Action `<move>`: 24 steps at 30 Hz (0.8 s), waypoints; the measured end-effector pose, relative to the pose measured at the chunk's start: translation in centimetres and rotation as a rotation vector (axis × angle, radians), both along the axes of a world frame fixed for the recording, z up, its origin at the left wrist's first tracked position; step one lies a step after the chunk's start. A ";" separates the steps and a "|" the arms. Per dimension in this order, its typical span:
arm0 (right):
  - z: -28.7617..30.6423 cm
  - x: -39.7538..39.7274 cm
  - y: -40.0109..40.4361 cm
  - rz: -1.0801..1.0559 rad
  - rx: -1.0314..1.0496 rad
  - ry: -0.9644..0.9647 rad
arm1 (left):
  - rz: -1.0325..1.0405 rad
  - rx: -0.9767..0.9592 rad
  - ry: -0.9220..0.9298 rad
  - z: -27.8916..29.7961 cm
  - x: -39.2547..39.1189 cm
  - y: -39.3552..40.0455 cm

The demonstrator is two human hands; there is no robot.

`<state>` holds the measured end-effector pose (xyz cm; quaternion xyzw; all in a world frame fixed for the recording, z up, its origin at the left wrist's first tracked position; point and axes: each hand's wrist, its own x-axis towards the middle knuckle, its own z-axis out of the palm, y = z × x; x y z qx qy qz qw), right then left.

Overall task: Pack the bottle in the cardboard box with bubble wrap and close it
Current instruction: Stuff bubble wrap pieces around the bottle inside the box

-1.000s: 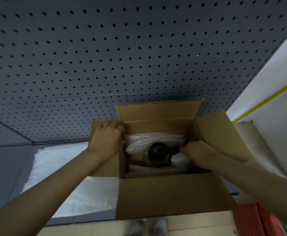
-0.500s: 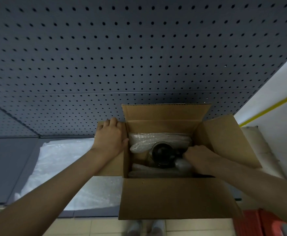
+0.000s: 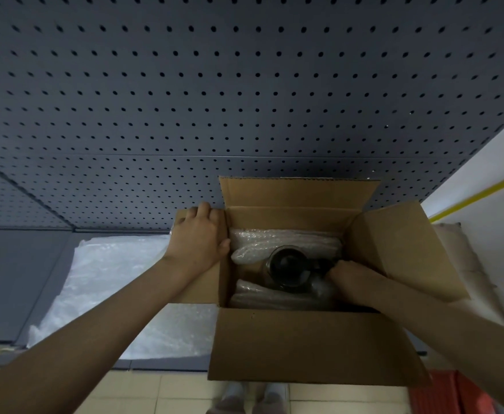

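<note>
Here the bottle [image 3: 288, 265] stands upright inside the box [image 3: 310, 343], seen from straight above: a round dark top ringed by a glassy rim, nothing else of its body showing. Bubble wrap [image 3: 286, 242] packs it in, one pale, dimpled roll lying along the far wall, another along the near wall, and a smaller wad at the right, just beside the bottle. The wrap is translucent and crinkled, catching dull grey light.

The box is plain brown corrugated cardboard (no print or label can be read on it), all four flaps standing open; the far flap's torn top edge shows the fluting. It sits at the front edge of a dark grey desk [image 3: 12, 279].

The left hand [image 3: 198, 234] lies flat over the left flap, fingers curled over its far edge and thumb at the box's inner rim, so its grip is pressed on the flap rather than clenched. The right hand [image 3: 353, 279] reaches down into the box at the bottle's right side, touching the small wad; its fingers are hidden, so I cannot tell whether its grip is closed on anything.

A loose sheet [image 3: 110, 291] of more wrap lies on the desk left of the box. A grey pegboard [image 3: 244, 85] of even round holes rises behind. Below, pale floor tiles [image 3: 155, 395] and a red object [image 3: 450, 395].
</note>
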<state>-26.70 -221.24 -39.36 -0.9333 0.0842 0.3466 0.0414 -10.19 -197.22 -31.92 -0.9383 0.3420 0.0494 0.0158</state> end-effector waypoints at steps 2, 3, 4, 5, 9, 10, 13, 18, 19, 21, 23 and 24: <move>0.0 -0.2 -0.3 -0.033 -0.012 0.022 | -0.019 -0.009 0.005 0.3 0.1 0.3; 0.4 -0.1 -0.4 -0.041 -0.020 0.037 | -0.029 -0.015 0.008 0.4 0.2 0.5; 1.4 0.2 -0.3 -0.037 -0.027 0.042 | -0.036 -0.021 0.009 0.6 0.4 0.8; 2.7 0.7 0.0 -0.038 -0.028 0.044 | -0.042 -0.026 0.004 0.8 0.6 1.2; 8.6 3.4 2.9 -0.062 0.011 -0.132 | -0.022 -0.043 -0.025 1.9 2.3 4.1; 9.9 4.2 4.4 -0.044 0.007 -0.212 | -0.003 -0.053 -0.025 2.1 3.0 5.2; 13.0 6.9 9.3 -0.031 0.023 -0.490 | 0.047 -0.098 -0.028 2.4 5.0 8.9; 15.9 11.9 21.5 -0.054 0.154 -0.861 | 0.035 -0.009 0.008 0.9 8.6 17.1; 15.8 12.7 24.2 -0.051 0.185 -0.872 | 0.029 0.004 0.027 0.3 9.3 18.7; 14.1 14.3 29.4 -0.040 0.228 -0.829 | 0.016 0.020 0.060 -1.0 10.6 21.7; 10.7 15.7 33.3 -0.095 0.271 -0.713 | 0.003 0.047 0.079 -2.2 11.6 24.3; 8.4 16.3 34.5 -0.170 0.288 -0.644 | -0.005 0.060 0.085 -2.6 12.0 25.5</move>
